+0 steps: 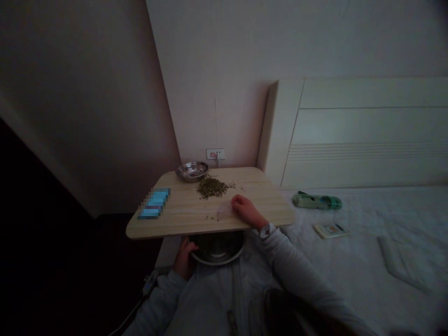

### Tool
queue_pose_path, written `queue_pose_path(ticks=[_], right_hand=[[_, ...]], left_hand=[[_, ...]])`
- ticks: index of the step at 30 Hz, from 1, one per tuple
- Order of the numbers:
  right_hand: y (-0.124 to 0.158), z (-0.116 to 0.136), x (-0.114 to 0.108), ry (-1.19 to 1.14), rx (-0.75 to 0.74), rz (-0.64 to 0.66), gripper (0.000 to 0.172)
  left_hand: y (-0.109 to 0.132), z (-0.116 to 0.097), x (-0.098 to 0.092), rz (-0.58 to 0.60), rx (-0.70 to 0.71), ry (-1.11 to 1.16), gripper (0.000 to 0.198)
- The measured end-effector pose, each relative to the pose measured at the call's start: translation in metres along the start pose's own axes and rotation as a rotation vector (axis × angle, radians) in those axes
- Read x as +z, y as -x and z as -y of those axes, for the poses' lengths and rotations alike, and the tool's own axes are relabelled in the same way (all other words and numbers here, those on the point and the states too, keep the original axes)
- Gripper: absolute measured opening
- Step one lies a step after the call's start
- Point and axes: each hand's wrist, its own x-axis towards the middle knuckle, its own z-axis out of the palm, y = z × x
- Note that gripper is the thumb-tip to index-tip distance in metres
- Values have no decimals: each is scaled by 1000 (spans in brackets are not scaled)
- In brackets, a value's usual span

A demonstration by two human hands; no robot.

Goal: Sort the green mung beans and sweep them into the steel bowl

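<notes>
On the wooden table lies a loose pile of small dark-green beans or grains (212, 187), with a few strays nearer the front edge. My right hand (244, 209) rests over the tabletop, fingers curled and closed on a pale, see-through flat piece (225, 209), perhaps plastic. Below the table's front edge, my left hand (185, 255) grips the left rim of a large metal bowl (217, 254) at my lap. The tabletop partly covers this bowl, and its contents are too dark to make out. A smaller shiny metal bowl (192, 172) stands behind the pile.
A phone (154, 204) with a blurred-out screen lies on the left of the small table (185, 219). To the right, a bed (364, 261) bears a green bottle-like item (317, 201) and a pale flat box (331, 230). A wall socket (215, 154) with a plug is behind.
</notes>
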Motion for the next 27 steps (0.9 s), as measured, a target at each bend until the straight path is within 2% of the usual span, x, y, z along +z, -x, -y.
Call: queue_pose_path(ticks=[9,13,15,17,20,27], right_hand=[[3,-1,-1,12,3,74,8],[6,1,-1,-137,2,165,7],[5,1,-1,-231,24,129,8],[3,2,2,-279,63,26,7],[1,4,9,-223,95,-58,7],[13,13,16,-151,42,97,12]], left_hand=[[-8,6,-7,33,-6,91,22],[-7,5,-6,22,1,84,22],[-6,3,-4,17,-4,87,25],[-5,3,-3,10,-5,83,27],[-5,2,-3,-2,3,67,24],[-7,1,-5,-36,-16,78,20]])
